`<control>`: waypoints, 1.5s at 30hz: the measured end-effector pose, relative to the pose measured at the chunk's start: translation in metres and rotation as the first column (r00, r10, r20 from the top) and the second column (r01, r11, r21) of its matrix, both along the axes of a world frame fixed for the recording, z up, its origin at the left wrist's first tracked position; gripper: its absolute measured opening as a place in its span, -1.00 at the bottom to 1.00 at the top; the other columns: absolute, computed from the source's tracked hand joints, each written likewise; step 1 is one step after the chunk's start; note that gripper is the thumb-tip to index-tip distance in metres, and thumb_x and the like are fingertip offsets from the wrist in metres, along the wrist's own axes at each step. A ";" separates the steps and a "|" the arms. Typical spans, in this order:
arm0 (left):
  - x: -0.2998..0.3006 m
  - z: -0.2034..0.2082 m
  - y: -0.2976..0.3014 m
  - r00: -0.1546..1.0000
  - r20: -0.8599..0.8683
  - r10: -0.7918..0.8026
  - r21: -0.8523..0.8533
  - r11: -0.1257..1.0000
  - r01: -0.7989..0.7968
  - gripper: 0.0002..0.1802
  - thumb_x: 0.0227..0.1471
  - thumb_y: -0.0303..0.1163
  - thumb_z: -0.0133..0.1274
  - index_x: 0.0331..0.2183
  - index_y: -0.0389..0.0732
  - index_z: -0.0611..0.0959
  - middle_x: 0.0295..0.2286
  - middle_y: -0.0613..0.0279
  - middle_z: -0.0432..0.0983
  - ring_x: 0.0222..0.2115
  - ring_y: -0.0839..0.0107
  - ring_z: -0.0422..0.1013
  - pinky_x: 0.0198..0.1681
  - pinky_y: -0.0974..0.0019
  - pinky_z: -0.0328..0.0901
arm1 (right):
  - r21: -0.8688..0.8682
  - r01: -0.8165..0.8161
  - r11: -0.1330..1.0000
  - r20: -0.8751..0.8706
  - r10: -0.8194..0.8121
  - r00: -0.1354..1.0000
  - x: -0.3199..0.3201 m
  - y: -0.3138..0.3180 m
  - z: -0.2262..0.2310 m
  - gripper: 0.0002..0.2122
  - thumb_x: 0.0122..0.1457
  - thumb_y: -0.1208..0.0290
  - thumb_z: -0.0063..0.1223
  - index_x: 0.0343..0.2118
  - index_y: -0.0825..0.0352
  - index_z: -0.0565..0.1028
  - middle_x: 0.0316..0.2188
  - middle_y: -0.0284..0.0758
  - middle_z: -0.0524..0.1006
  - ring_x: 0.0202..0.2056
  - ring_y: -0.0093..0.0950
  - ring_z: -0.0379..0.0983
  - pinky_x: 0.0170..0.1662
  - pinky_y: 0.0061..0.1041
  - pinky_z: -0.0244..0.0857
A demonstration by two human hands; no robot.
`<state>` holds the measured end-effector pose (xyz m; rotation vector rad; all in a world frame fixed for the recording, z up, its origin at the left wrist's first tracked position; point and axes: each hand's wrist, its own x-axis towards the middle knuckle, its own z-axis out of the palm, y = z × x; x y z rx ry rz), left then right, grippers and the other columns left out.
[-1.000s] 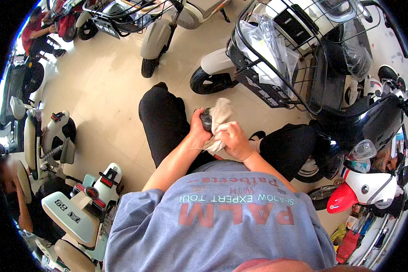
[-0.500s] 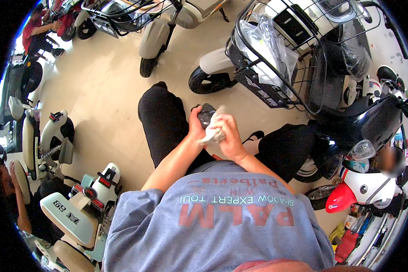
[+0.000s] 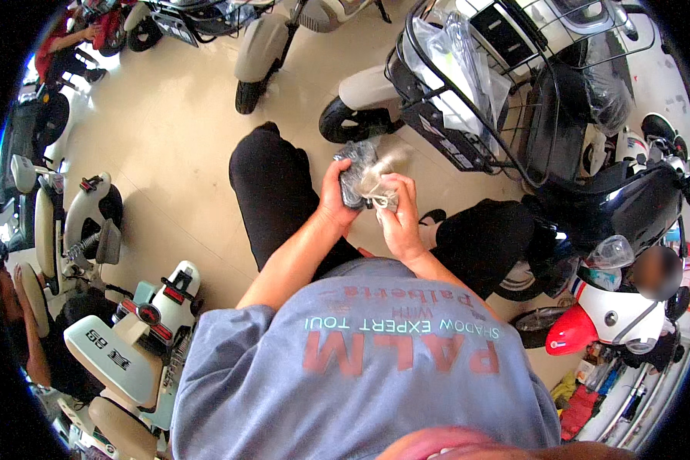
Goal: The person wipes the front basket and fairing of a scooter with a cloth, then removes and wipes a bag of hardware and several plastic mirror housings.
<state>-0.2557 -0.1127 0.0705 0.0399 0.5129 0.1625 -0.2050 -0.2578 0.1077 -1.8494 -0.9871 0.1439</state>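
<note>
In front of my lap, my left hand (image 3: 335,192) is closed around a dark grey, rounded object (image 3: 351,184) with a shiny, crinkled surface like clear plastic. Its exact kind is unclear. My right hand (image 3: 400,218) is closed on a crumpled, off-white cloth (image 3: 386,190), pinched between thumb and fingers. The cloth's upper part is smeared by motion, and it lies against or just beside the dark object. Both hands are close together above the floor, between my knees.
Ahead on the right stands a scooter with a black wire basket (image 3: 437,84) holding clear plastic bags. A grey front wheel (image 3: 251,90) is farther ahead. Pale scooters (image 3: 122,356) crowd the left, a red-and-white fender (image 3: 575,330) the right. People sit at the far-left and lower-left edges.
The cloth has shifted from over the dark object's near side to its right, my right hand moving slightly right and down. More of the object's shiny surface shows. The left hand keeps its grip.
</note>
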 end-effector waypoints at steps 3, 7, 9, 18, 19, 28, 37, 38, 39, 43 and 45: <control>-0.003 -0.009 -0.003 1.000 0.022 -0.001 0.054 0.999 0.000 -0.52 0.09 -0.19 -0.08 -0.03 -0.27 0.53 -0.17 0.04 0.59 -0.19 0.12 0.54 -0.03 0.09 0.42 | -0.036 0.139 0.990 -0.465 -0.140 0.874 0.018 -0.005 -0.024 -0.67 0.25 0.44 -0.04 0.07 0.36 0.38 0.01 -0.28 0.45 0.01 -0.42 0.36 0.12 -0.38 0.19; -0.002 -0.007 0.002 0.990 0.075 -0.116 0.059 0.992 0.111 -0.60 0.09 -0.31 -0.03 -0.07 -0.34 0.53 -0.22 0.01 0.61 -0.25 0.15 0.58 -0.06 0.03 0.46 | -0.035 0.367 0.930 -0.767 -0.260 0.586 0.044 -0.018 -0.034 -0.63 0.26 0.38 0.00 0.10 0.37 0.35 0.00 -0.31 0.47 0.00 -0.44 0.39 0.11 -0.44 0.20; -0.005 -0.003 0.002 0.985 0.048 -0.164 0.094 0.983 0.159 -0.62 0.09 -0.34 -0.01 -0.09 -0.34 0.54 -0.24 0.03 0.61 -0.29 0.17 0.59 -0.10 0.06 0.49 | 0.008 0.400 0.917 -0.755 -0.256 0.603 0.052 -0.020 -0.015 -0.61 0.26 0.35 0.02 0.11 0.37 0.33 -0.02 -0.30 0.47 0.01 -0.47 0.38 0.11 -0.45 0.21; -0.003 -0.006 -0.010 0.969 0.053 -0.243 0.187 0.955 0.229 -0.56 0.18 -0.07 0.03 -0.10 -0.24 0.58 -0.25 0.10 0.64 -0.34 0.30 0.60 -0.18 0.20 0.52 | 0.022 0.032 0.999 -0.178 -0.028 0.984 0.022 -0.001 0.024 -0.78 0.24 0.41 0.01 -0.12 0.41 0.48 -0.15 -0.18 0.36 -0.13 -0.28 0.35 -0.02 -0.35 0.23; -0.001 -0.008 -0.009 0.977 0.033 -0.209 0.197 0.960 0.199 -0.56 0.17 -0.05 0.04 -0.12 -0.23 0.60 -0.26 0.11 0.64 -0.32 0.30 0.60 -0.16 0.20 0.51 | -0.014 -0.010 1.000 -0.065 0.009 0.998 0.012 -0.009 0.024 -0.79 0.21 0.41 0.04 -0.14 0.40 0.48 -0.17 -0.18 0.37 -0.13 -0.27 0.35 -0.03 -0.34 0.23; -0.009 -0.001 -0.014 0.912 0.016 -0.411 0.313 0.868 0.386 -0.59 0.17 -0.06 0.07 -0.15 -0.22 0.60 -0.34 0.14 0.64 -0.47 0.36 0.58 -0.38 0.26 0.53 | -0.093 0.159 0.983 0.220 -0.136 0.966 0.059 0.010 0.033 -0.81 0.20 0.35 0.06 -0.26 0.38 0.50 -0.27 -0.14 0.43 -0.22 -0.13 0.41 -0.14 -0.22 0.29; 0.001 -0.021 -0.009 0.990 0.047 -0.134 0.105 0.986 0.128 -0.65 0.22 -0.12 -0.03 -0.18 -0.22 0.59 -0.32 0.12 0.61 -0.35 0.27 0.56 -0.18 0.17 0.47 | -0.146 -0.094 0.985 0.206 0.123 0.971 -0.006 -0.006 0.043 -0.81 0.07 0.44 0.13 -0.25 0.35 0.50 -0.24 -0.18 0.41 -0.19 -0.17 0.39 -0.09 -0.26 0.28; 0.003 -0.029 -0.010 0.994 0.023 -0.110 0.117 0.987 0.107 -0.65 0.24 -0.14 -0.06 -0.15 -0.23 0.57 -0.29 0.13 0.61 -0.33 0.26 0.56 -0.17 0.15 0.48 | -0.093 -0.045 0.995 0.156 0.059 0.986 -0.002 -0.006 0.033 -0.82 0.08 0.44 0.14 -0.25 0.36 0.50 -0.24 -0.18 0.42 -0.19 -0.18 0.39 -0.09 -0.27 0.28; 0.005 -0.030 -0.011 0.998 0.001 -0.068 0.107 0.992 0.068 -0.65 0.25 -0.15 -0.08 -0.14 -0.22 0.57 -0.29 0.13 0.61 -0.31 0.26 0.56 -0.15 0.15 0.48 | -0.042 0.001 0.999 0.101 0.004 0.995 0.002 -0.003 0.023 -0.82 0.10 0.43 0.14 -0.25 0.37 0.50 -0.24 -0.18 0.42 -0.18 -0.18 0.39 -0.08 -0.28 0.28; 0.007 -0.025 -0.012 0.995 -0.098 -0.012 0.086 0.996 0.020 -0.64 0.27 -0.15 -0.12 -0.12 -0.21 0.56 -0.25 0.11 0.61 -0.25 0.24 0.57 -0.10 0.14 0.47 | 0.098 0.234 0.967 -0.234 -0.206 0.950 0.007 0.006 0.023 -0.81 0.11 0.46 0.14 -0.24 0.37 0.45 -0.25 -0.18 0.43 -0.18 -0.19 0.39 -0.07 -0.28 0.27; 0.005 -0.037 -0.011 1.000 -0.027 0.003 0.075 0.997 -0.001 -0.62 0.26 -0.12 -0.12 -0.12 -0.22 0.56 -0.25 0.10 0.61 -0.25 0.21 0.56 -0.10 0.13 0.46 | 0.047 0.003 0.999 0.030 -0.004 1.000 0.004 0.008 0.022 -0.78 0.03 0.50 0.16 -0.24 0.33 0.46 -0.24 -0.20 0.41 -0.16 -0.19 0.37 -0.05 -0.28 0.25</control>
